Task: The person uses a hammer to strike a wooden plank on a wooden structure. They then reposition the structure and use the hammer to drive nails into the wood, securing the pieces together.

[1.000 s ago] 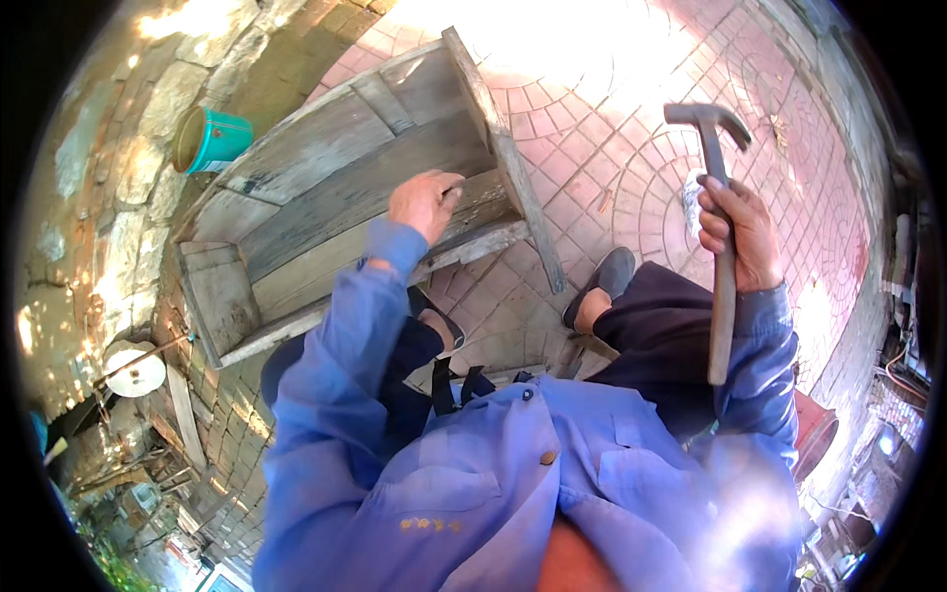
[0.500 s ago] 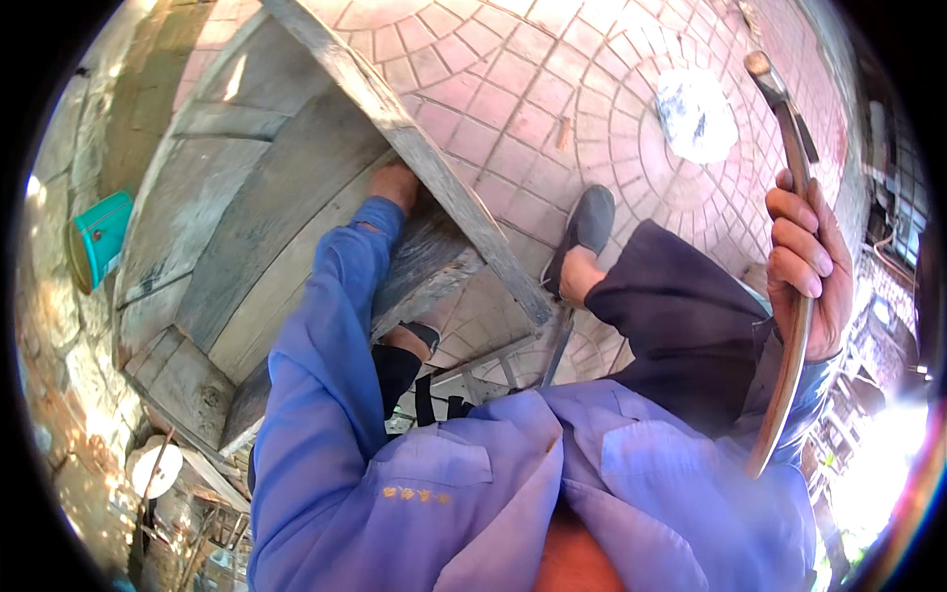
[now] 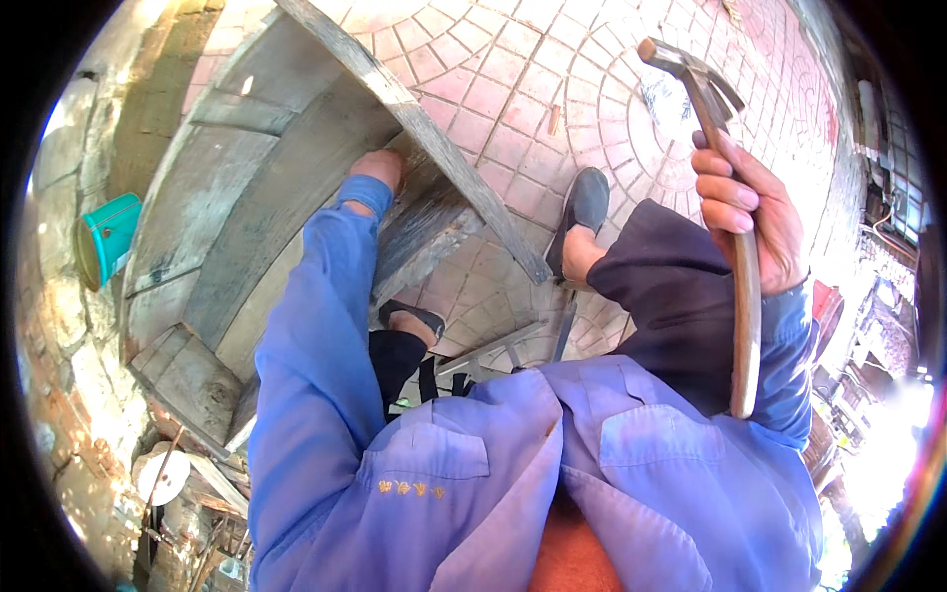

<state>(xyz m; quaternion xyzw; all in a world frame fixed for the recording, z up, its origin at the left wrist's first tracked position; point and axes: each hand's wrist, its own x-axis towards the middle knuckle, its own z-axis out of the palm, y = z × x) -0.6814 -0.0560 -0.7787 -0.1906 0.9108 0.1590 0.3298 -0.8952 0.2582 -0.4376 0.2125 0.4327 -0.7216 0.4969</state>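
Blue-sleeved, my left hand (image 3: 381,170) is lying inside the box (image 3: 232,212), fingers unreadable remotely; my right hand (image 3: 752,209) is gripping the hammer (image 3: 747,316).

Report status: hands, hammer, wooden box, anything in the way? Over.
Right hand gripping hammer by its handle. Left hand inside wooden box, grip unclear. Box's end board lies between both hands.

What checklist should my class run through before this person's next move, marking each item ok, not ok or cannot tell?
1. Right grip closed around the hammer handle: ok.
2. Left grip clear of the wooden box: not ok, it is inside.
3. Left grip holding something: cannot tell, partly hidden.
4. Hammer raised apart from the box: ok.
5. Green bucket outside the box: ok.
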